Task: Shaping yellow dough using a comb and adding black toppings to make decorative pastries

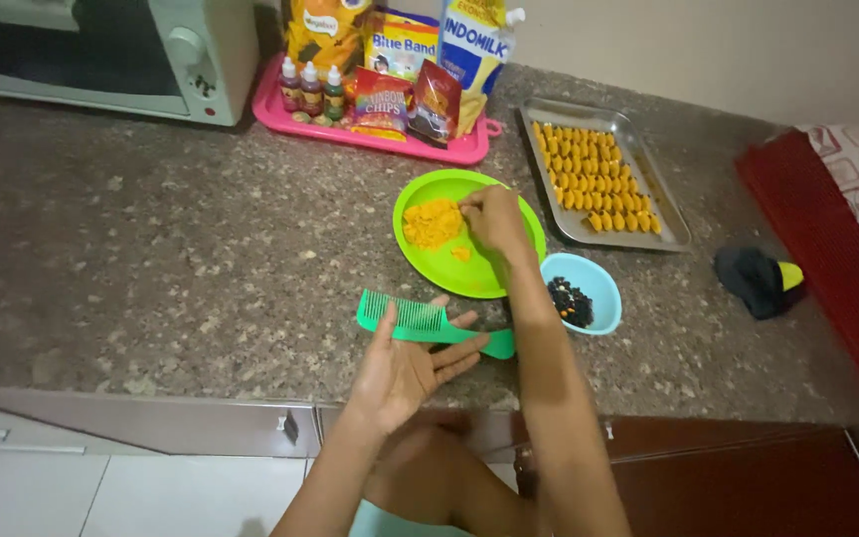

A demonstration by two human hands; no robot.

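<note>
The fingertips of the right hand (490,217) are drawn together in a narrow pinch at the edge of a crumbly mound of orange dough (431,223), and a bit of that dough appears to be held between them, though the pinch is too small for certainty. The mound is heaped on the left half of a round bright-green plastic plate (439,267), where a small loose orange crumb (460,254) is also seen just below the hand. The left hand (405,370) is held palm up with its fingers spread wide and nothing gripped; its fingertips are laid against a green plastic comb (420,320), which is stretched flat along the speckled grey-brown stone counter (151,259) just below the plate.

Just right of the plate, beside the right forearm, a small light-blue bowl (599,283) is set, with dark little pieces in it. Further back on the right, a rectangular metal baking tray (670,231) is filled with rows of small shaped orange pieces. Behind the plate, a pink plastic tray (370,139) is loaded with small colouring bottles and several packets and pouches. A pale toaster oven (101,50) is placed at the back left corner. A dark cloth bundle with a yellow tip (756,280) is left near the counter's right end, beside a red patterned fabric (827,239).
</note>
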